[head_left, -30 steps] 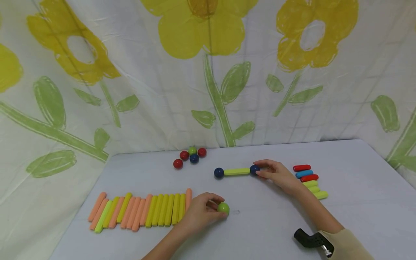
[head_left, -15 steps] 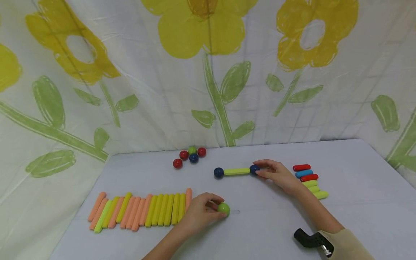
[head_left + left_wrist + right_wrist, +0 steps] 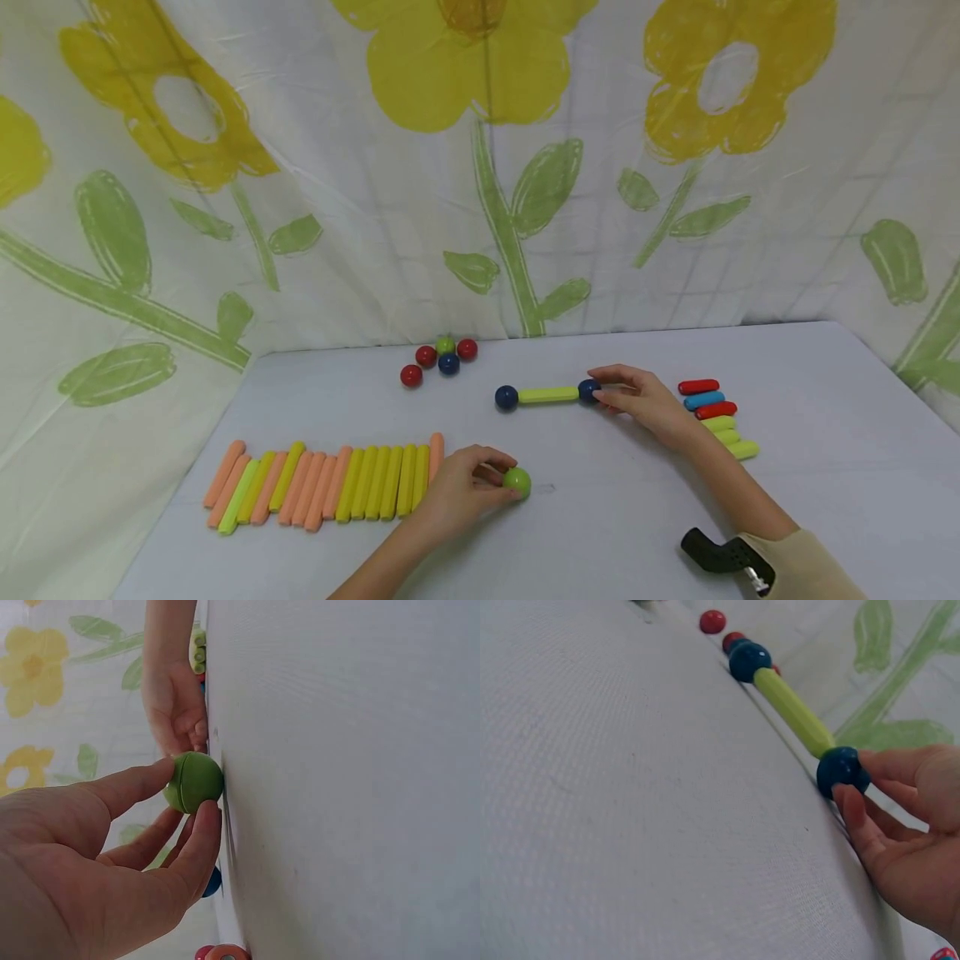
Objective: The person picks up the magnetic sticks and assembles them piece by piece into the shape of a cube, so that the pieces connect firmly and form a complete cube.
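Note:
A green ball point(image 3: 517, 482) sits on the white table between the thumb and fingertips of my left hand point(image 3: 463, 490); the left wrist view shows a groove round this ball point(image 3: 196, 782). Farther back, my right hand point(image 3: 643, 405) pinches a dark blue ball point(image 3: 588, 391) at the right end of a yellow-green stick point(image 3: 548, 395). Another dark blue ball point(image 3: 507, 397) joins the stick's left end, so the three form a dumbbell shape lying on the table. In the right wrist view, thumb and fingers touch the near blue ball point(image 3: 841, 771) on opposite sides.
Orange, yellow and green sticks point(image 3: 322, 487) lie in a row left of my left hand. Several red, blue and green balls point(image 3: 447, 363) cluster at the back edge. Short red, blue and yellow-green sticks point(image 3: 709, 404) lie beyond my right forearm. A flowered cloth point(image 3: 405, 217) hangs behind.

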Demonstrator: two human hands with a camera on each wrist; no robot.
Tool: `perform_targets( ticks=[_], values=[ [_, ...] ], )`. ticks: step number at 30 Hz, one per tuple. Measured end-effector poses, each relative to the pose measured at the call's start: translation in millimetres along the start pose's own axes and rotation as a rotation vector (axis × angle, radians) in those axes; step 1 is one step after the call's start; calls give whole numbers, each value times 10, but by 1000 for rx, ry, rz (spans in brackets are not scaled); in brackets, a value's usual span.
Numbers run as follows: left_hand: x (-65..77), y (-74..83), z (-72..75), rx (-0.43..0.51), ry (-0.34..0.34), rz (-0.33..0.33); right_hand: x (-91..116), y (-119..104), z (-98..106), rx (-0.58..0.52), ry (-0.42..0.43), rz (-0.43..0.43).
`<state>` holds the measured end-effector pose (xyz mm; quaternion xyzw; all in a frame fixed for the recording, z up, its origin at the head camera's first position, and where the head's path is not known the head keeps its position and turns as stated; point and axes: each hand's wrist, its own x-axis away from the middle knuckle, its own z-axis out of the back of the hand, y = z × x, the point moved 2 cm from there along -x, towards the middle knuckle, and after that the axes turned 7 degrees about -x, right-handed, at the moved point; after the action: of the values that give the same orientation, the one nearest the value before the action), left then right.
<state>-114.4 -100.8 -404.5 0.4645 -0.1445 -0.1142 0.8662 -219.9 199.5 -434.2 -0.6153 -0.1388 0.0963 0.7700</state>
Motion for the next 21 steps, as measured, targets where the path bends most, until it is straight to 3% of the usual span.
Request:
perform_targets(
  ticks=[14, 21],
  values=[
    [-7, -18, 18, 23, -3, -1, -6, -51, 8, 26, 35, 19],
    [-1, -54, 20, 50, -10, 9, -204, -400, -45, 152, 75, 137]
  ],
)
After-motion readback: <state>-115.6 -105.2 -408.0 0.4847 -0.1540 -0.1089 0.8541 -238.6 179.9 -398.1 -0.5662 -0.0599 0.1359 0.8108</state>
